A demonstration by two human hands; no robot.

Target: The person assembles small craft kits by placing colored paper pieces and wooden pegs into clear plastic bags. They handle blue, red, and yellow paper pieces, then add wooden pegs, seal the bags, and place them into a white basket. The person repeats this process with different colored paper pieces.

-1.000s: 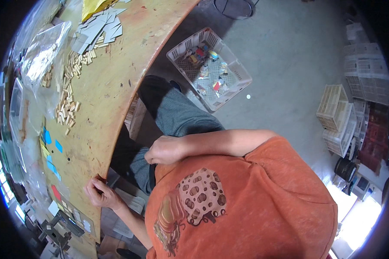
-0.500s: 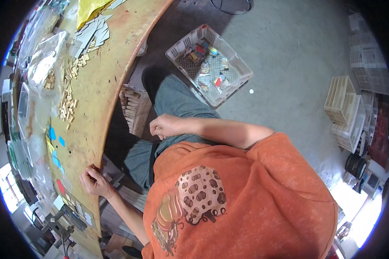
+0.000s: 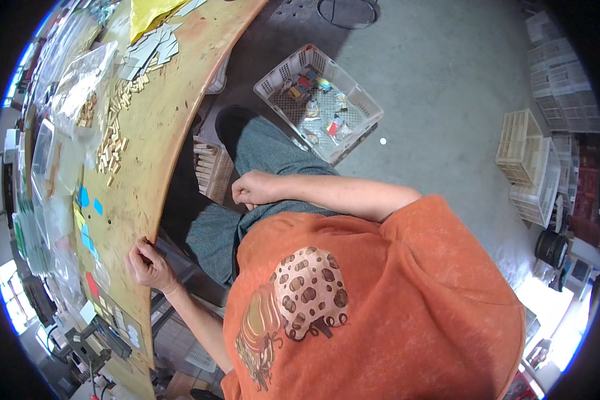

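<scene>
My left hand point(image 3: 151, 265) rests at the edge of the yellowish wooden table point(image 3: 157, 127), its fingers curled in and nothing seen sticking out of them. Across my lap lies my right forearm, and my right hand point(image 3: 257, 189) sits loosely closed on the grey-green trousers point(image 3: 280, 150). No object shows in it, though the palm is hidden. Nearest to the left hand on the table are a red piece point(image 3: 92, 285) and several blue pieces point(image 3: 88, 239). Farther up the table lie small wooden blocks point(image 3: 113, 143) in a loose heap.
Grey flat pieces point(image 3: 150, 52) and a yellow bag point(image 3: 143, 17) lie at the table's far end. A white plastic crate point(image 3: 363, 110) with colourful pieces stands on the floor ahead. Beneath the table edge is a crate of wooden sticks point(image 3: 213, 179). Stacked crates point(image 3: 519, 147) stand at right.
The view has shifted slightly, so the table and crates sit a little differently in it. Both hands keep nearly the same pose and place.
</scene>
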